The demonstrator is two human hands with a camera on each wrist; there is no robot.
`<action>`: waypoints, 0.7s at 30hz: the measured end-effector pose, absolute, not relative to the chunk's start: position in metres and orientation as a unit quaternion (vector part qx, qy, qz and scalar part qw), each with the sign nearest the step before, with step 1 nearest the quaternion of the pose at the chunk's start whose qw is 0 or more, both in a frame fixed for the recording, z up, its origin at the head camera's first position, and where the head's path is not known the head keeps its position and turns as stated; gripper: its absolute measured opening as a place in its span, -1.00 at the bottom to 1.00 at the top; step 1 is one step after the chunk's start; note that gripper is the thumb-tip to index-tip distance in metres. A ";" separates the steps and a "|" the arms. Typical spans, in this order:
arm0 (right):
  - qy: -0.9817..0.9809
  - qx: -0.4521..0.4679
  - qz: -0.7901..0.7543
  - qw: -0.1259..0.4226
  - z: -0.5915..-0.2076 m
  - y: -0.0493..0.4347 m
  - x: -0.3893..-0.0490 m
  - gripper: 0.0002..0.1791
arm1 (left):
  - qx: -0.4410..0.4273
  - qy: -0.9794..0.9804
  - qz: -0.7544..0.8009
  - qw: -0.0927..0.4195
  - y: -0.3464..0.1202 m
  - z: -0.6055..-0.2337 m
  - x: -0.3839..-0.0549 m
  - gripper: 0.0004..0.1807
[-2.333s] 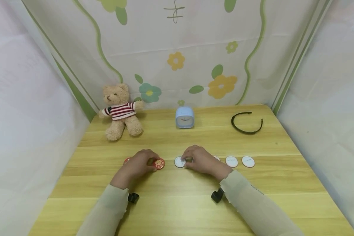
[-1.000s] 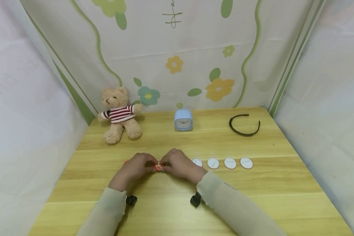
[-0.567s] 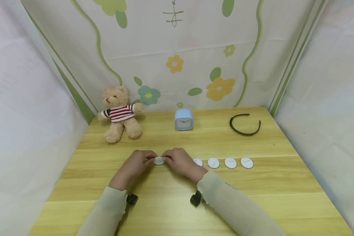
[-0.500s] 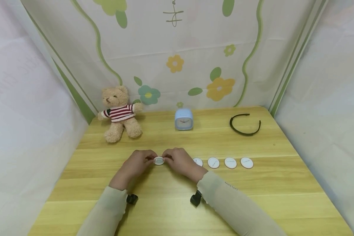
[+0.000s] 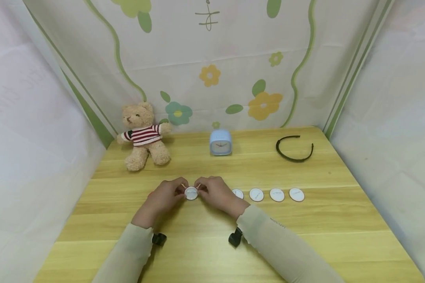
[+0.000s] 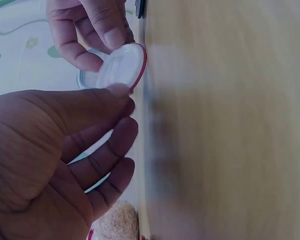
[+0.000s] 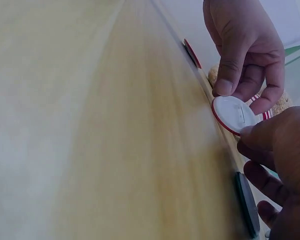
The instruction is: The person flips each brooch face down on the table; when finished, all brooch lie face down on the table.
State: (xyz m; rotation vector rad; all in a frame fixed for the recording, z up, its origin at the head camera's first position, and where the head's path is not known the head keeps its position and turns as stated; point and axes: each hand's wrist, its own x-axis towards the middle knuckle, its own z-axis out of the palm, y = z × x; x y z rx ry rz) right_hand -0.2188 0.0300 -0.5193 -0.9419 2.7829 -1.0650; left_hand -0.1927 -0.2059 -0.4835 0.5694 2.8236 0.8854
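Left hand (image 5: 163,195) and right hand (image 5: 216,191) pinch one small round red-rimmed badge (image 5: 191,193) by opposite edges, white back facing up, lifted just off the wooden table (image 5: 212,251). Edge grip keeps the back exposed; four matching white discs (image 5: 267,194) lie in a row beside the right hand

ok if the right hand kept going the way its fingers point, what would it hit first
The right hand points toward the person's left, and its fingertips already pinch the round badge. Just past the badge is the left hand, gripping its other edge, so that looks like the first thing it would meet.
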 end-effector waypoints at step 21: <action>0.895 -0.360 -0.261 0.030 -0.517 0.033 -0.217 -0.71 | 0.207 0.936 0.271 0.089 -0.206 -0.489 -0.195 -0.74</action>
